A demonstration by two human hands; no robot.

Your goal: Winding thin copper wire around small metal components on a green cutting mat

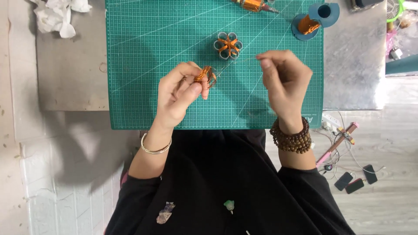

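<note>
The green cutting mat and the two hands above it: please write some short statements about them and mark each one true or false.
1. The left hand holds a small coil of copper-coloured wire. True.
2. The right hand rests flat on the green cutting mat. False: it is raised, fingers pinched, seemingly on a thin wire.
3. A ring of pale short tubes bound with copper wire lies on the mat. True.
4. The blue spool of copper wire is at the mat's near left corner. False: it is at the far right.
</note>
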